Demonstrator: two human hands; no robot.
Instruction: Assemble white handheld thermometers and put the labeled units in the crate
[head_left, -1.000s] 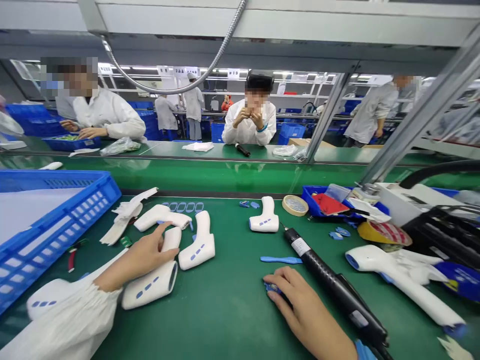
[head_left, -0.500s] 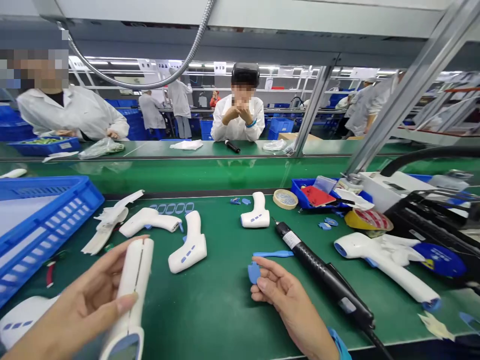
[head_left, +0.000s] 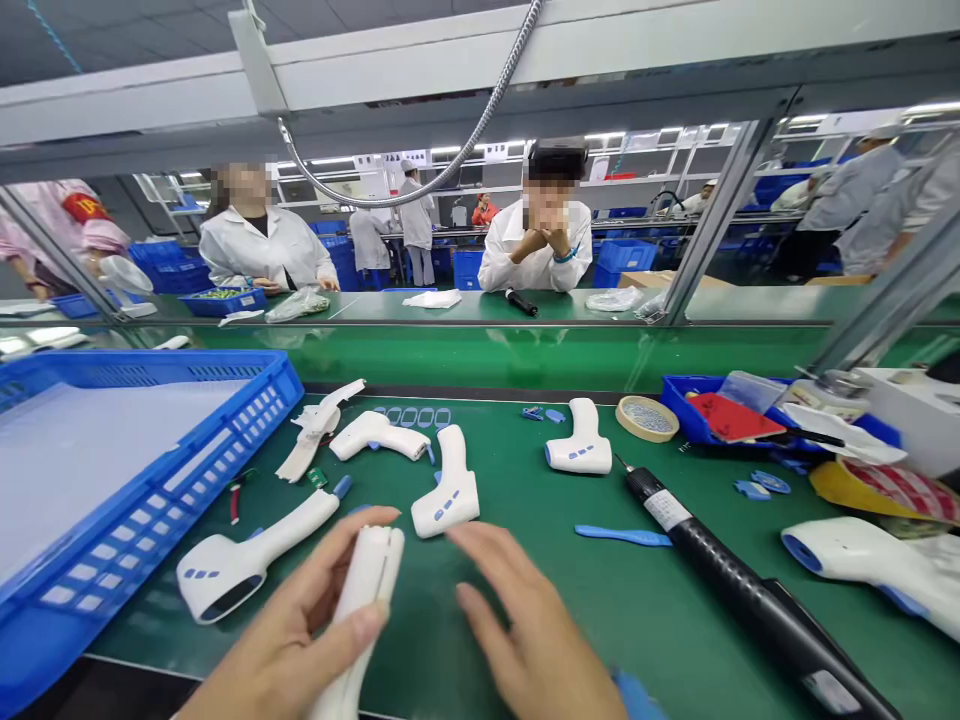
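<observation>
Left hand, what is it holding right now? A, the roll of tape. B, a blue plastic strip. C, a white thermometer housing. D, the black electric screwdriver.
C. The left hand has its fingers wrapped around a white thermometer housing, while the black electric screwdriver lies well away from it, off to the right.

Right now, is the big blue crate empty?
Not empty: a flat pale sheet lies inside the blue plastic crate, covering its bottom.
</observation>
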